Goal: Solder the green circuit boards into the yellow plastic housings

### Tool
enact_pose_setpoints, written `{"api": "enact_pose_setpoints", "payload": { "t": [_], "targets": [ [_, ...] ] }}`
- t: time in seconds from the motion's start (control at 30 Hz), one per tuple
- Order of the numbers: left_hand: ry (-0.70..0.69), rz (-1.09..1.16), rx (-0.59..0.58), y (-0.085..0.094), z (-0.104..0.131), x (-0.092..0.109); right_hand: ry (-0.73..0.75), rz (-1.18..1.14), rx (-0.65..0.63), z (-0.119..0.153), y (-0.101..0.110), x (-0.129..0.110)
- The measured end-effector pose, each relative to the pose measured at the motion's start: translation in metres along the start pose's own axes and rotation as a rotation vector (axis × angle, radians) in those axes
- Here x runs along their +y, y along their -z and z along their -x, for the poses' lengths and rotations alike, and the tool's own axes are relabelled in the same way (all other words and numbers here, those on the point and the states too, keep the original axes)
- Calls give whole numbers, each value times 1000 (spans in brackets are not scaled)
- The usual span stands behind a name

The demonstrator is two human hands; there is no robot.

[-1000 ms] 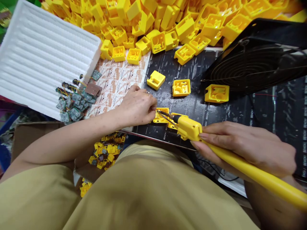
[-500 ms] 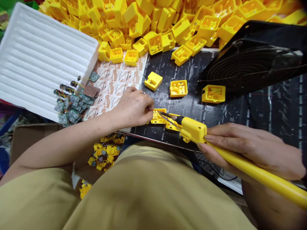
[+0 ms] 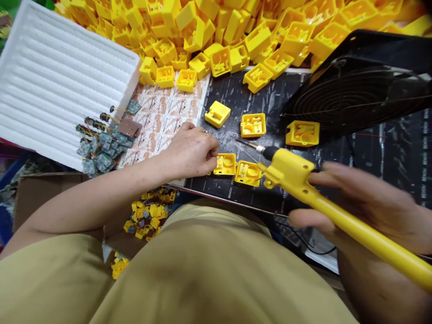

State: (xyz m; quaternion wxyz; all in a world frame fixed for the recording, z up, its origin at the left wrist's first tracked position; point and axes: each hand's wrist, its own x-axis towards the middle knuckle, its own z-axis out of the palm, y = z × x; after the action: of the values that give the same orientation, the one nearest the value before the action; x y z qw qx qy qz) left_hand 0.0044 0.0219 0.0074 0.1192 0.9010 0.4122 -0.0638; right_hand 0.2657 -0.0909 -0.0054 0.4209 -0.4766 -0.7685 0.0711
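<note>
My right hand (image 3: 364,198), smeared by motion, is closed around a yellow soldering iron (image 3: 293,168) with a trigger-like body and a dark collar. Its metal tip points left, above the black bench and apart from the housings. On the bench my left hand (image 3: 195,150) rests with curled fingers against the left edge of an open yellow plastic housing (image 3: 225,164); what its fingertips pinch is hidden. A second open housing (image 3: 248,173) touches that one on the right, partly under the iron's body. Small metal parts show inside both.
Farther back lie a face-down housing (image 3: 218,114) and two open ones (image 3: 253,125) (image 3: 303,133). A big heap of yellow housings (image 3: 219,27) fills the rear. A black fan (image 3: 357,85) stands right; a white foam tray (image 3: 67,81) and wired circuit boards (image 3: 104,148) lie left.
My right hand has drawn the soldering iron up and back, so its tip has left the housing near my left hand. My left hand stays in place.
</note>
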Motion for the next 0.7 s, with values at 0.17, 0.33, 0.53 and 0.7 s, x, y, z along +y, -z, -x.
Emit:
{"api": "enact_pose_setpoints", "payload": {
  "t": [0.17, 0.33, 0.53, 0.7],
  "targets": [
    [9, -5, -5, 0, 1, 0, 49, -24, -136, -14, -17, -10],
    [-4, -12, 17, -3, 1, 0, 192, 3, -237, -20, -50, 0],
    [-28, -17, 28, -4, 1, 0, 171, 87, -339, -11, -61, 16],
    [-107, 56, 85, -4, 9, -13, 253, 48, -348, -25, -61, 15]
  ]
}}
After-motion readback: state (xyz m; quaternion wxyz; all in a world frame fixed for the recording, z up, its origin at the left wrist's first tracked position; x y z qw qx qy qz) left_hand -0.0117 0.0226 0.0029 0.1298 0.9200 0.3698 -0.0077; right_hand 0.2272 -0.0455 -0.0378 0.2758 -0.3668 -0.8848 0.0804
